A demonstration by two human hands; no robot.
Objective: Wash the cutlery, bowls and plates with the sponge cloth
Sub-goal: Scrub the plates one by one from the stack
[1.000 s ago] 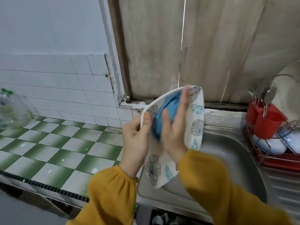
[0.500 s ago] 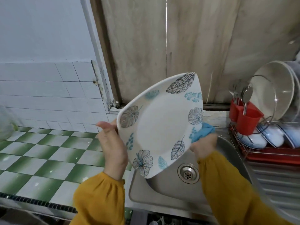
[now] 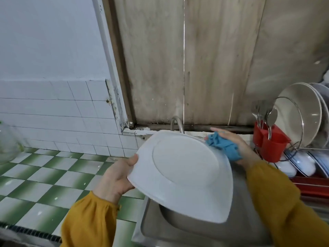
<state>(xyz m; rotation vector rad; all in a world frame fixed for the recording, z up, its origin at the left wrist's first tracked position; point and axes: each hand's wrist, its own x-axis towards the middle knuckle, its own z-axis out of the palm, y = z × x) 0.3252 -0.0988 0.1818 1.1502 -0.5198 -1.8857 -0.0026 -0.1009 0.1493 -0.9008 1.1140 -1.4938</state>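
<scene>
Head view: the plate (image 3: 181, 172) has been flipped since half a second ago. Its plain white underside now faces up over the sink (image 3: 178, 227), so the patterned face looks finished. The left hand (image 3: 117, 177) grips its left rim, and the right hand (image 3: 236, 147) holds the bunched blue sponge cloth (image 3: 222, 144) against the far edge, probably ready to scrub the back.

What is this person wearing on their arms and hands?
Both arms are in long mustard-yellow sleeves of soft fabric, loose and gathered at the wrist. The left hand and right hand are bare: no gloves, and no rings, watch or bracelet show.
</scene>
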